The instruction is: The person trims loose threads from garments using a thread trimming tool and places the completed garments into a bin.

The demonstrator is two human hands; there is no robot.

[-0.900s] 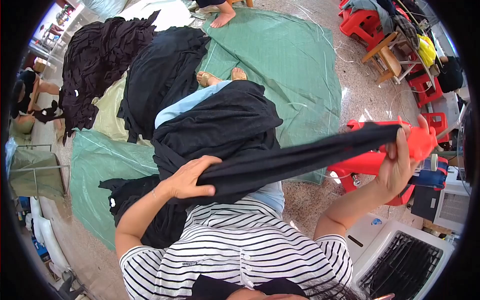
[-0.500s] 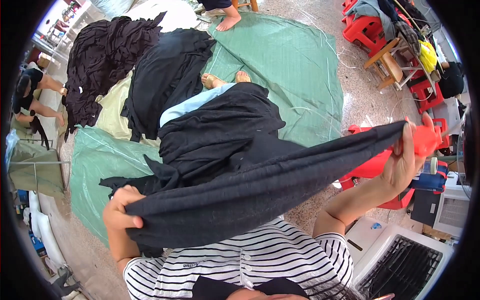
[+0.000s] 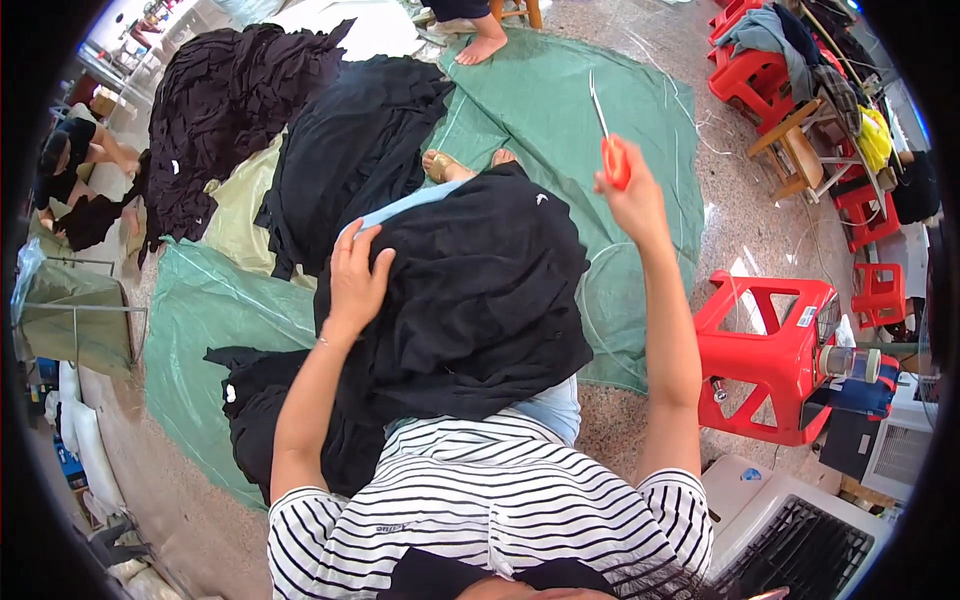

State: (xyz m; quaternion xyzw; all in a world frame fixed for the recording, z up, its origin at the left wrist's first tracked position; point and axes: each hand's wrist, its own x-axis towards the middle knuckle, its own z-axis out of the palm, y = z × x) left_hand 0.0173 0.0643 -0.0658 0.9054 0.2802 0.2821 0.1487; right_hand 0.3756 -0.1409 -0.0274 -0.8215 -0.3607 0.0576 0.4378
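Observation:
A heap of black fabric [image 3: 480, 300] lies across my lap in loose folds, with a small white mark near its far right edge. My left hand [image 3: 358, 280] rests on the left side of this fabric, fingers stretched and thumb apart. Raised to the right of the lap, my right hand [image 3: 640, 205] grips a pair of scissors [image 3: 617, 163] by the orange-red handles. The blades point up and away, above the green sheet. More black fabric [image 3: 258, 420] hangs at my left side.
A green plastic sheet [image 3: 640, 90] covers the floor. Beyond my lap are a black cloth pile [image 3: 350, 150] and a dark brown one [image 3: 225, 100]. A red stool [image 3: 765, 400] stands at my right. Another person's bare foot [image 3: 483, 48] is at the far edge; someone else sits far left.
The black cloth stretched between my hands is now down on my lap. My left hand has moved forward onto the fabric; my right has swung left and forward, scissors in full view.

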